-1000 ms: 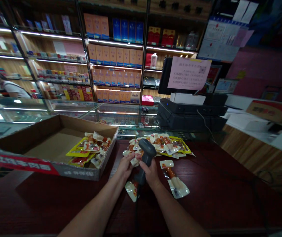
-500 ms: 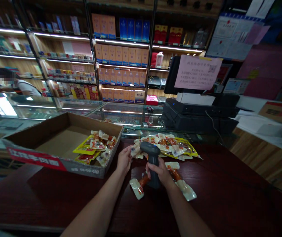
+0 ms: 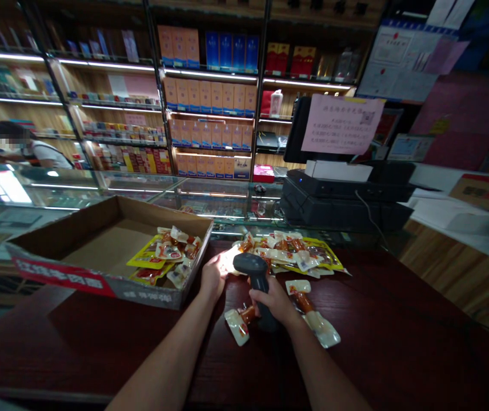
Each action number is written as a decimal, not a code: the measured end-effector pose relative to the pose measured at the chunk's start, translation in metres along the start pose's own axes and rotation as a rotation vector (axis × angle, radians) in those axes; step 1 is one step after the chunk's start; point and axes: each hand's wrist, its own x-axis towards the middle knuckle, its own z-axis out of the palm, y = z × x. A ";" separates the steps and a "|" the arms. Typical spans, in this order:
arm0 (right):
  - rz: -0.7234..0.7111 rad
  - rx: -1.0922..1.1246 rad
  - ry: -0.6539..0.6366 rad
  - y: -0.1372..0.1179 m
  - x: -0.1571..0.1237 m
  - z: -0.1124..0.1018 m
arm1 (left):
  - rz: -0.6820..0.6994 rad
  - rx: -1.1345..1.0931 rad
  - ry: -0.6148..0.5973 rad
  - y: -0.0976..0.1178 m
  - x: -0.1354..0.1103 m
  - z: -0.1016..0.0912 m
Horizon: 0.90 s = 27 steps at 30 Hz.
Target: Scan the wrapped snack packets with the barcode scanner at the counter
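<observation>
Grey scanner [image 3: 256, 275] fills the grip of the right hand [image 3: 272, 299], right of the cardboard box [image 3: 137, 292]; the left hand [image 3: 212, 278] pinches a brightly lit packet [image 3: 232, 257] nearer that box. I'd guess glare could wash it out for the scanner.

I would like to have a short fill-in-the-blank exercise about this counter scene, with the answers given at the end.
The ____ hand grips the dark scanner.
Bright ____ falls on the packet in the left hand.
In this view, the cardboard box stands to the ____ of the piled packets.
The label on the box's front has a ____ background.
Missing words: right; light; left; red.
</observation>
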 end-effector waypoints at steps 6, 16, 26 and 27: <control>0.032 0.049 0.015 0.000 0.000 0.001 | 0.001 -0.016 0.027 0.000 0.002 -0.006; -0.007 0.155 0.052 -0.012 0.005 0.010 | 0.079 -0.066 0.072 0.027 -0.005 0.012; -0.085 0.139 -0.029 -0.052 0.020 0.040 | 0.360 -0.140 0.423 0.140 0.008 -0.017; -0.081 0.139 -0.043 -0.055 0.022 0.045 | 0.360 -0.115 0.448 0.144 0.010 -0.023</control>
